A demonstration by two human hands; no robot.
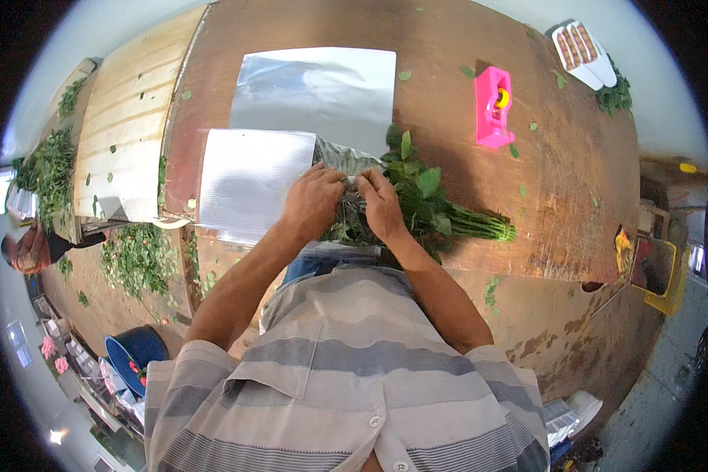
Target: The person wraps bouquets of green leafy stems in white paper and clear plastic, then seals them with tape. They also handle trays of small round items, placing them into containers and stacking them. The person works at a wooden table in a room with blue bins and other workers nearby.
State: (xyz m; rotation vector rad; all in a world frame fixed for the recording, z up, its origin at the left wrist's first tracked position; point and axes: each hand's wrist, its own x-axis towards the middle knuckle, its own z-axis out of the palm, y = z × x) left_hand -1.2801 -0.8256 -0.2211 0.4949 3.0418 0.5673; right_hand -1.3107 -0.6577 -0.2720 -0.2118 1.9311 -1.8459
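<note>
A bunch of leafy green flower stems (430, 194) lies on the wooden table, its banded stem ends pointing right. White corrugated wrapping (256, 177) and clear plastic film cover the left part of the bunch, so the flower heads are hidden. My left hand (317, 200) presses on the film at the wrapping's right edge, fingers bent. Close beside it, my right hand (380, 203) pinches the gathered film between thumb and fingers, over the leaves. Beyond both hands, sheets of clear film (315, 85) lie flat on a white sheet.
A pink tape dispenser (487, 112) with a yellow core stands at the back right of the brown table (560, 177). Loose leaves are scattered about. At left are a pale slatted board (133, 118), heaped foliage (50, 171) and another person (32, 248). A blue bucket (124, 360) stands lower left.
</note>
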